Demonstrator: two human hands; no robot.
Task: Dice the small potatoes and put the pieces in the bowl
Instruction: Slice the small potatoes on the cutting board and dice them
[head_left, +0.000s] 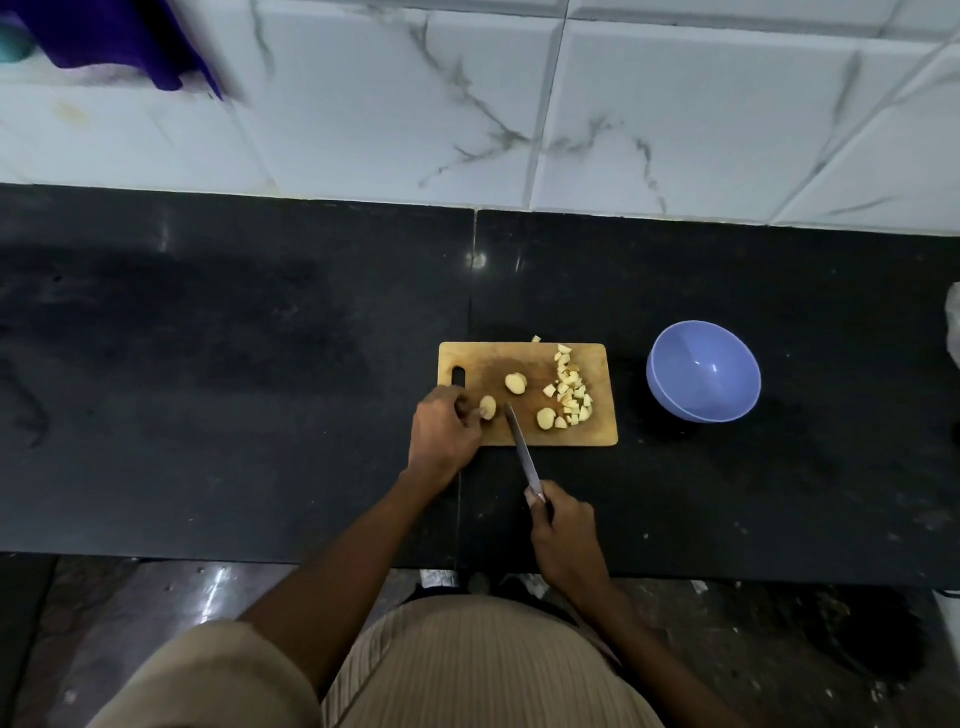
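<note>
A wooden cutting board (478, 364) lies on the black counter. My left hand (444, 431) rests at its near-left corner, fingertips pinching a small potato piece (488, 406). My right hand (563, 535) grips the handle of a knife (522, 449), whose blade points up and left with its tip on the board just right of that piece. Another potato half (516, 383) sits mid-board, a third (546, 419) lies near the front. A pile of diced potato (570, 392) covers the board's right side. The purple bowl (703, 370) stands empty to the right.
One diced piece (535, 339) lies off the board's far edge on the black counter (234, 364). A white tiled wall (519, 104) rises behind, with a purple cloth (119, 41) hanging at top left. A pale object (953, 327) shows at the right edge.
</note>
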